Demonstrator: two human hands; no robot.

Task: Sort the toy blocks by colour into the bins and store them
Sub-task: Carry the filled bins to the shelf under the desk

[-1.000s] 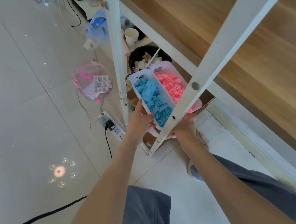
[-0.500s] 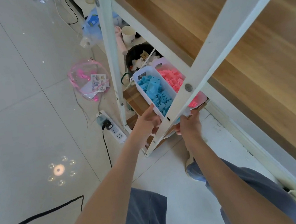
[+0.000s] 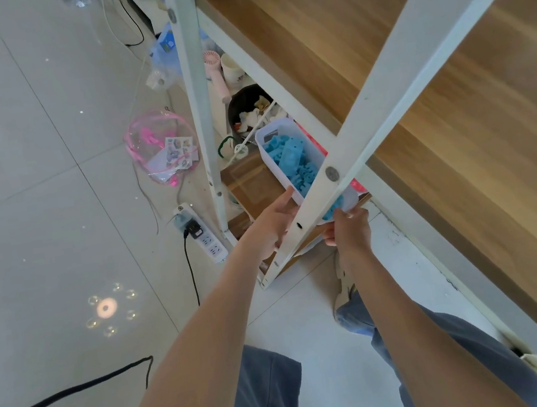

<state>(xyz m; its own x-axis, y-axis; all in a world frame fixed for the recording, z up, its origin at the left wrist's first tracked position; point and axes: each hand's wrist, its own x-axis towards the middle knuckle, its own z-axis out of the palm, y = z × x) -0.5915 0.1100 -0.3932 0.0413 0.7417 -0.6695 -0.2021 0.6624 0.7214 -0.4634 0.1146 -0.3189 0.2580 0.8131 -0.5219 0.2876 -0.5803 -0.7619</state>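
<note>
A white bin [image 3: 276,134] full of blue blocks [image 3: 290,161] lies under the wooden table, on a brown cardboard box [image 3: 251,185]. Beside it a second bin of pink blocks [image 3: 358,186] shows only as a sliver behind the white table brace [image 3: 385,112]. My left hand [image 3: 275,224] touches the blue bin's near left side with fingers extended. My right hand [image 3: 349,230] grips the bins' near end, thumb on the rim, partly hidden by the brace.
A white table leg [image 3: 198,110] stands left of the bins. A black waste basket [image 3: 247,107], a pink hand fan [image 3: 213,70] and a cup [image 3: 232,68] sit behind them. On the floor lie a power strip [image 3: 201,234], cables and a pink clear bag [image 3: 162,145].
The two bins have slid further in under the table; the pink bin is now mostly hidden by the tabletop and brace. Both hands followed them forward.
</note>
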